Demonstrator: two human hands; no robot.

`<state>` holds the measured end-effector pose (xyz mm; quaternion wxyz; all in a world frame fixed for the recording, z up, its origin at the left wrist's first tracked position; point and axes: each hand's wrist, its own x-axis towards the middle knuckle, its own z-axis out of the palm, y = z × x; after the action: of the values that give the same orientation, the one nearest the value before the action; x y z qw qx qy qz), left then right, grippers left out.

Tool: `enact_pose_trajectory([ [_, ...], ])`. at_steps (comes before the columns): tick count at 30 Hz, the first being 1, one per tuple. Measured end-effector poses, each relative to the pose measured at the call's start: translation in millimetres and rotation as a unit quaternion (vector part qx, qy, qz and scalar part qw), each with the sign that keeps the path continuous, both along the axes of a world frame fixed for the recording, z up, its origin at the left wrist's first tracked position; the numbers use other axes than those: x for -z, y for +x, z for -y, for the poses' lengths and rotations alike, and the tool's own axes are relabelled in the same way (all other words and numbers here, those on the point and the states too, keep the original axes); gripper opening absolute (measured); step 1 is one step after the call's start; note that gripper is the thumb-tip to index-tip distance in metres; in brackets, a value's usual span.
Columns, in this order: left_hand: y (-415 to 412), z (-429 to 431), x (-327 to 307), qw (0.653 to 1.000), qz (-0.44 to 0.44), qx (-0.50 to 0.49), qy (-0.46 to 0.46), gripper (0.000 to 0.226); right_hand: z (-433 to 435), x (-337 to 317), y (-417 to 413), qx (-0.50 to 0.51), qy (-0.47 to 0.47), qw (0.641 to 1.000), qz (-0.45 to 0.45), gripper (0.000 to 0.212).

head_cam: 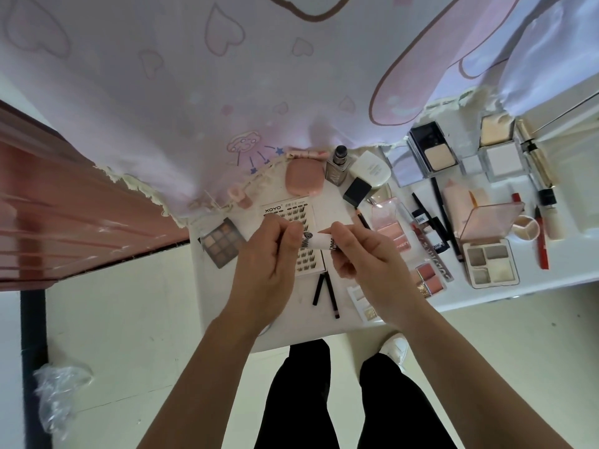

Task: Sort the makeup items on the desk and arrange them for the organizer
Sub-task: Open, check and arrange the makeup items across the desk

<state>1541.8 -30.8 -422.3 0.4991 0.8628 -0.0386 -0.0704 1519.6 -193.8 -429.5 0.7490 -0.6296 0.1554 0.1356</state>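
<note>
Head view, looking down. A lilac printed cloth (194, 92) with hearts fills the upper field, from 9 to 1 o'clock. Below it, a white desk (544, 280) runs from the centre towards 3 o'clock and carries the makeup items. At centre, the left hand (265, 264) and right hand (366, 257) meet above the desk, and each pinches one end of a small white tube (316, 243) with black markings. Directly beneath the hands lies a lash tray (291, 210). An open four-pan palette (491, 260) sits at 3 o'clock of the hands, a brown nine-pan palette (222, 243) at 9 o'clock, and a pink compact (304, 176) at 12 o'clock.
</note>
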Motion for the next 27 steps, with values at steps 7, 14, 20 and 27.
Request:
enact_pose_trajectory([
  [7, 8.9, 6.7, -4.1, 0.994, 0.004, -0.075, 0.077, 0.06, -5.6, -3.8, 1.1, -0.018, -0.049, 0.995, 0.085, 0.024],
  [14, 10.8, 8.8, -7.2, 0.995, -0.06, -0.081, -0.021, 0.054, -4.4, -11.8, 11.1, -0.008, 0.017, 1.0, 0.004, 0.035],
  [20, 11.8, 3.0, -5.9, 0.996, -0.05, -0.073, 0.004, 0.053, 0.2, -11.4, 12.4, -0.044, 0.012, 0.999, 0.004, 0.023],
  [27, 12.0, -1.6, -0.1, 0.998, -0.028, -0.051, 0.029, 0.052, 3.6, -17.3, 17.0, -0.066, 0.012, 0.996, -0.057, 0.033],
])
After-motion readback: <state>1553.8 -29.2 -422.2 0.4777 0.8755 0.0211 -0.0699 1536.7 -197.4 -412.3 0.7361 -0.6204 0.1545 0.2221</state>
